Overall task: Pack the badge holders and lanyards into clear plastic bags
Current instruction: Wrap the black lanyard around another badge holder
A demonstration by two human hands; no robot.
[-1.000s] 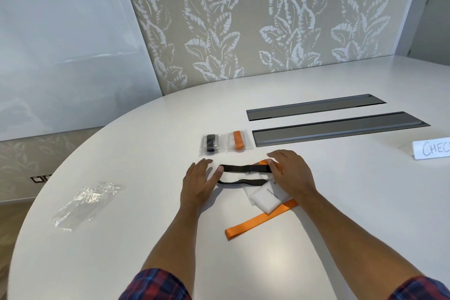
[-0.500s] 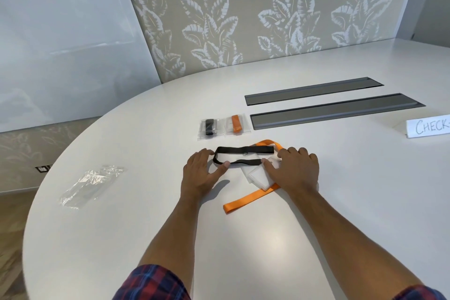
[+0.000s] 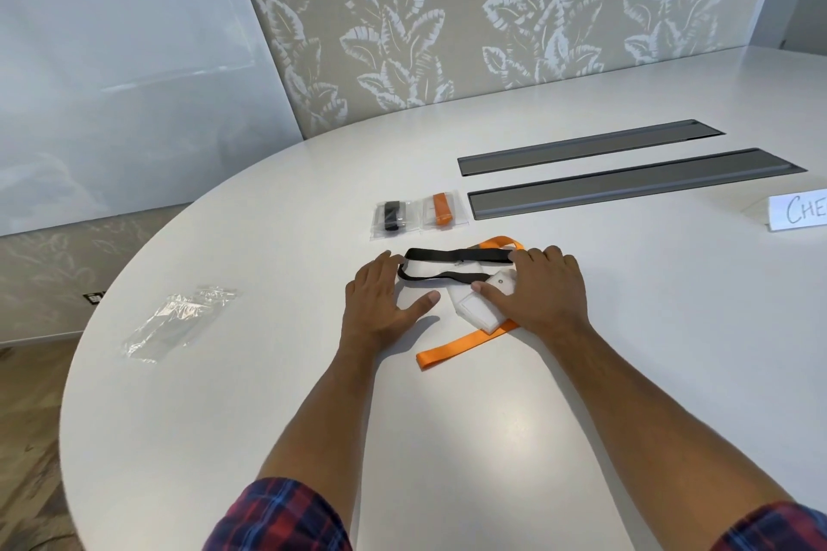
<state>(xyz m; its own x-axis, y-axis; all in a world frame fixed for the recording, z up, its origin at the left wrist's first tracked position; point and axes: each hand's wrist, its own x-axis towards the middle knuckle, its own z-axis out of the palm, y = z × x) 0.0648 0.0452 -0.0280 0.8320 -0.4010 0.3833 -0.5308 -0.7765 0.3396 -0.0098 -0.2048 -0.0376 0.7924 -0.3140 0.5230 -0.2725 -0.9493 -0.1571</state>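
Note:
A black lanyard (image 3: 452, 256) lies looped on the white table (image 3: 492, 438) between my hands. My left hand (image 3: 378, 302) rests flat with its fingers at the loop's left end. My right hand (image 3: 543, 289) lies flat over the loop's right end and over clear badge holders (image 3: 476, 309). An orange lanyard (image 3: 461, 344) runs under the holders and curves out behind my right hand. Further back lie two packed clear bags, one with a black lanyard (image 3: 394, 217) and one with an orange lanyard (image 3: 442, 215).
Loose clear plastic bags (image 3: 179, 320) lie crumpled at the left of the table. Two long grey cable hatches (image 3: 626, 188) are set into the table at the back right. A white name card (image 3: 799, 210) stands at the right edge.
My right hand has slid a little toward me over the badge holders. My left thumb has moved off the black loop. The view has tilted down slightly.

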